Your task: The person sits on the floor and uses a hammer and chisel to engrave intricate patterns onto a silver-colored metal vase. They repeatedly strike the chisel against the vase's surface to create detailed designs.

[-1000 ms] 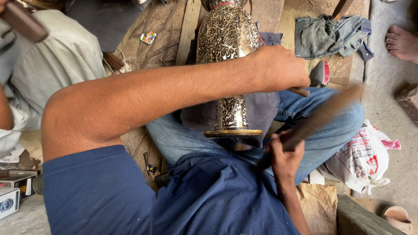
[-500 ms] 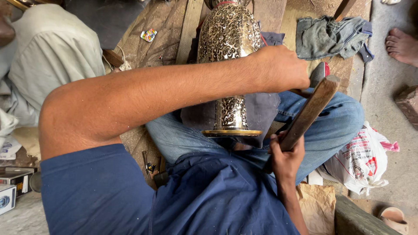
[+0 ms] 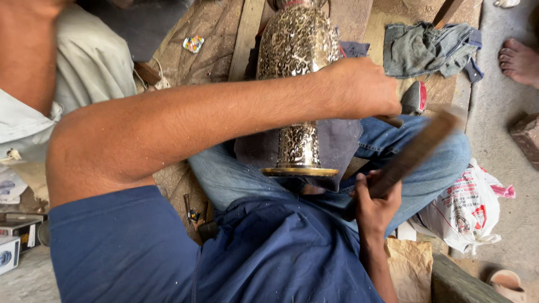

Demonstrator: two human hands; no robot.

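left hand: we see it clenched into a fist beside the vase body, arm reaching across the frame; a short dark tool tip sticks out below the knuckles, the rest hidden in the fist, so we can't tell what kind of tool it is.
right hand: wrapped tight around the lower end of a wooden mallet; the head end is motion-blurred, shape hard to make out.
vase: ornate engraved metal, lying across our lap, round base toward the body, just left of the right hand; top cut off by the frame edge, mid-section hidden behind the left forearm.
dark cloth: under the vase on the jeans, between the two hands.
grey rag: on the floor beyond the left hand, well apart.
plastic bag: white with red print, just right of the right hand.
bare foot: another person's, far right, partly cut off.
person in light clothes: to the left of our arm, mostly out of frame.
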